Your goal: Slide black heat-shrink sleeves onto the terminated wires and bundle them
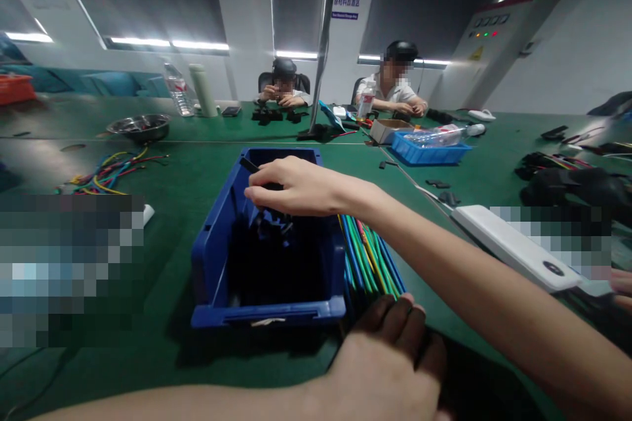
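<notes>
My right hand (291,185) is over the far part of a blue plastic bin (207,263), its thumb and fingers pinching a small black strip-like piece (249,164). Beneath it, dark small parts (274,227) lie in the bin, too shadowed to make out. Along the bin's right side runs a bundle of green, blue and yellow wires (368,256). My left hand (395,355) crosses in from the lower left, with its fingers close together and bent over the near ends of the wires. Its thumb is hidden, and its fingers are in shadow.
A white power bank-like device (513,247) lies to the right. Loose coloured wires (108,174) and a metal bowl (141,126) are at left. A blue tray (429,148) holds a plastic bottle. Two people sit across the green table (187,164); another person's fingers show at the right edge.
</notes>
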The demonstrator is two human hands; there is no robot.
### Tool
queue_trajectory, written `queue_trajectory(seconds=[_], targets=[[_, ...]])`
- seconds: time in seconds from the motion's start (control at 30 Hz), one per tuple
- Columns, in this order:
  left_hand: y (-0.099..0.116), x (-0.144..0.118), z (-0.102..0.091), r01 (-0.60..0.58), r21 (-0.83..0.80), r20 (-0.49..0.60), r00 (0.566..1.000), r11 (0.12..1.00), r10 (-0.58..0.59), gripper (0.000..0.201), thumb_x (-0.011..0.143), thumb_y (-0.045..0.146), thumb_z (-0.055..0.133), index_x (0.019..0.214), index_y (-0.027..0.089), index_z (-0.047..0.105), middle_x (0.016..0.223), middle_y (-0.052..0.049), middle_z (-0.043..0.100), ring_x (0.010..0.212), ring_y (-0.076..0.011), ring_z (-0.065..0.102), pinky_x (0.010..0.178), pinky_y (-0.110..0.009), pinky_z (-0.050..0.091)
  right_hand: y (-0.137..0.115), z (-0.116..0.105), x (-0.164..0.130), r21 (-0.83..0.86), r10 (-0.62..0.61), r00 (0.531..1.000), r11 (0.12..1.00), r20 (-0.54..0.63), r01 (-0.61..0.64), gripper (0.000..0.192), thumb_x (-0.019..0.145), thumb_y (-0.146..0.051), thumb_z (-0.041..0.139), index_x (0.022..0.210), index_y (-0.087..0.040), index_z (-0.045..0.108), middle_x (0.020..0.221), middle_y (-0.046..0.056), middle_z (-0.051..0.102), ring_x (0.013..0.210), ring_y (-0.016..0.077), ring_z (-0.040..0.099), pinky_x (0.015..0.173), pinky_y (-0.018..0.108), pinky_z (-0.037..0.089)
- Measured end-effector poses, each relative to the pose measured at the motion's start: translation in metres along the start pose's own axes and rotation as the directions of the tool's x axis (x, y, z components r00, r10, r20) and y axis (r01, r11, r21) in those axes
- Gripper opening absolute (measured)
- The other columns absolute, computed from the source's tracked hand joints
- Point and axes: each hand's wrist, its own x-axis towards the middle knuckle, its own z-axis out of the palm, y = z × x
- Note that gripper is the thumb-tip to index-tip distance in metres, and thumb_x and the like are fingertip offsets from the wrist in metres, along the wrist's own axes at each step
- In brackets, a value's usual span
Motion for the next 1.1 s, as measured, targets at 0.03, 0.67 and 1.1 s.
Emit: queue_trajectory(seconds=[0.03,0.67,1.1], targets=[[0.000,0.000,0.000,0.003,-0.002,0.000,1.000,1.000,-0.003,0.055,0.084,0.054,0.061,0.123,0.016,0.054,0.132,-0.014,0.059,0.129,-0.0252,0.050,0.110,-0.034,0.037,0.002,0.000,0.000,0.017,-0.016,1.000,1.000,0.022,0.016,0.032,0.096,-0.031,0.043,0.071,-0.016,0.058,0.074,0.001,0.057,0.069,0.0117,0.050,0.067,0.026,0.033],[-0.004,0.004,0.016,-0.061,0.095,-0.111,0.991,0.994,0.072,0.053,0.085,0.058,0.058,0.117,0.017,0.060,0.128,-0.012,0.067,0.126,-0.0264,0.057,0.103,-0.036,0.041,0.155,-0.064,-0.168,-0.329,0.862,0.178,0.013,-0.475,-0.944,0.033,0.095,-0.039,0.058,0.119,-0.017,0.061,0.123,0.011,0.061,0.106,0.0213,0.061,0.091,0.042,0.052],[-0.005,0.005,0.018,-0.047,0.123,-0.197,0.978,0.991,0.070,0.041,0.091,0.050,0.049,0.112,0.018,0.062,0.122,-0.010,0.070,0.120,-0.0245,0.061,0.101,-0.035,0.041,0.215,-0.033,-0.222,-0.144,0.891,-0.095,-0.175,-0.444,-0.974,0.033,0.095,-0.037,0.058,0.123,-0.019,0.059,0.127,0.011,0.059,0.106,0.0208,0.061,0.090,0.041,0.053]])
